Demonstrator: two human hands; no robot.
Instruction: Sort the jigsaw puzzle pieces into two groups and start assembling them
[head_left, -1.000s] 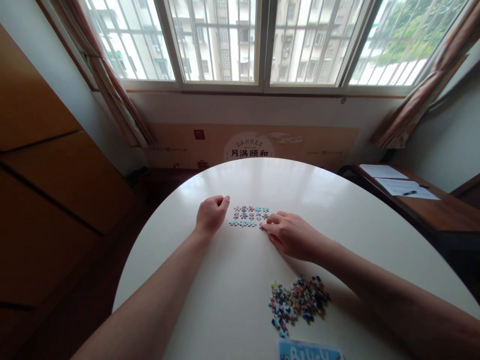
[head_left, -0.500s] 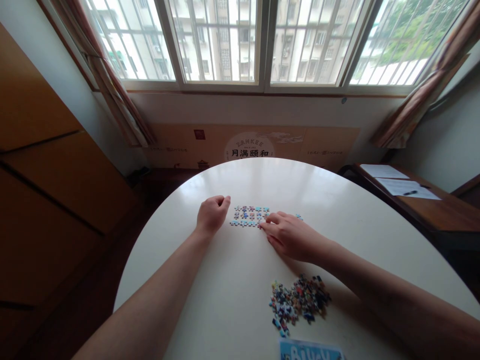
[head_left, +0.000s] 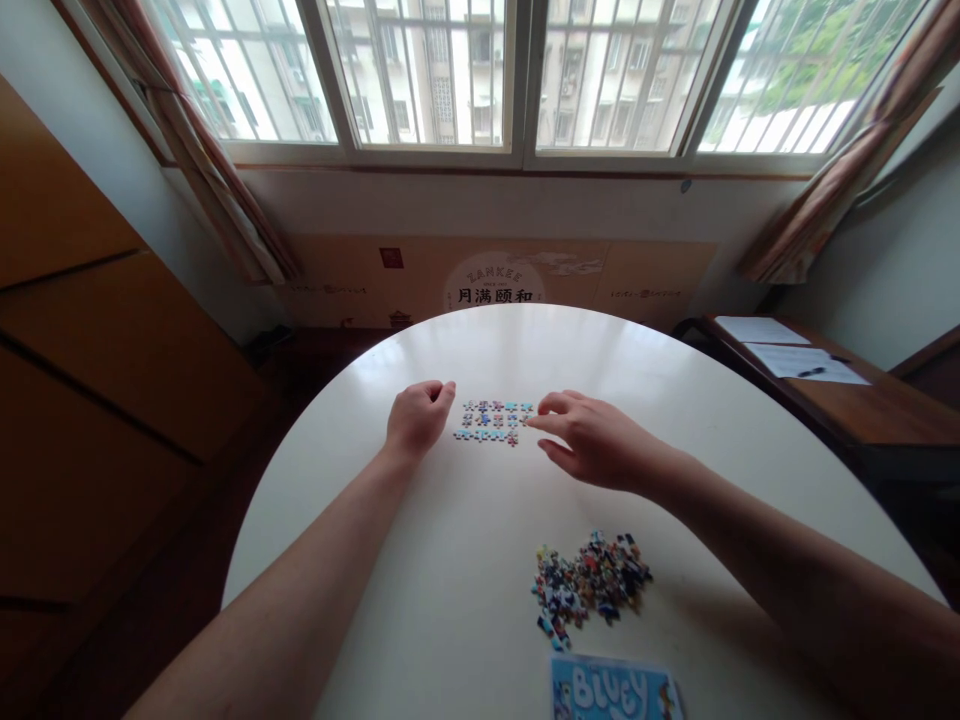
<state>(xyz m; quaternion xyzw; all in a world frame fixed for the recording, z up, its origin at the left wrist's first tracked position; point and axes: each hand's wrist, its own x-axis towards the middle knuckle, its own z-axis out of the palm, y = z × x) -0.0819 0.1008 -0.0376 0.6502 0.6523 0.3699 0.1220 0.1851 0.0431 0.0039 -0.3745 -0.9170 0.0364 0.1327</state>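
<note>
Small puzzle pieces (head_left: 484, 421) lie in three short rows on the white round table (head_left: 420, 620). Just left of the rows rests my left hand (head_left: 418, 415), curled into a fist; whether anything is inside is hidden. My right hand (head_left: 589, 435) is at the right end of the rows, its fingers apart and a fingertip by the end piece of the middle row. Nearer to me lies a loose heap of mixed puzzle pieces (head_left: 589, 580).
A blue box marked Bluey (head_left: 615, 690) sits at the table's near edge. To the right stands a brown side table (head_left: 885, 400) with papers (head_left: 806, 364) and a pen. Beyond the table are a printed cardboard panel (head_left: 637, 280) and a barred window.
My right hand has moved up slightly from the bottom row's right end, and its fingers have spread. My left hand stays closed. The view has tilted down a little.
</note>
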